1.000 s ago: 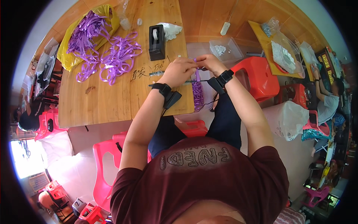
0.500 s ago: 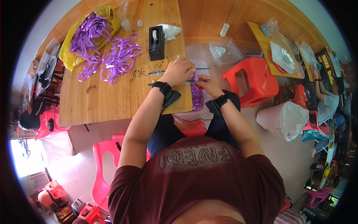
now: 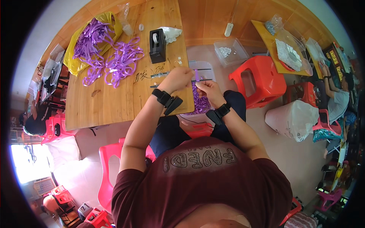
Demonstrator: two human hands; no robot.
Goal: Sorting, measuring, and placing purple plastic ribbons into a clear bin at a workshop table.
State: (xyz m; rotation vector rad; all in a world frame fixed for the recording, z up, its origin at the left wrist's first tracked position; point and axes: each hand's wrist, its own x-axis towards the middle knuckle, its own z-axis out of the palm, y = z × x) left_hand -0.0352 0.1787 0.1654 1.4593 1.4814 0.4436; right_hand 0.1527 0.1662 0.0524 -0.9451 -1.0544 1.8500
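Observation:
Two thin dark rods lie across the table's right edge, and their ends stick out past it; the nearer rod (image 3: 206, 79) passes by my fingers. A strip of purple ribbon (image 3: 196, 73) runs between the rods. My left hand (image 3: 180, 79) is above the table edge, its fingers curled in beside the ribbon; what they hold is hidden. With thumb and fingers pinched, my right hand (image 3: 211, 92) grips the ribbon just under the nearer rod. Below, a clear plastic bin (image 3: 210, 67) holds a heap of short purple ribbon pieces (image 3: 201, 105).
On the wooden table (image 3: 110, 108) are a yellow bag (image 3: 72, 60) of purple ribbon, a loose ribbon pile (image 3: 123, 62), a black tape dispenser (image 3: 157, 47) and crumpled white plastic (image 3: 171, 34). Red stools (image 3: 262, 81) and a white sack (image 3: 291, 119) stand to the right. Another person (image 3: 336, 102) sits far right.
My left hand has drawn back slightly left, uncovering more ribbon between the rods. My right hand has shifted slightly down and left. The whole view has turned a little.

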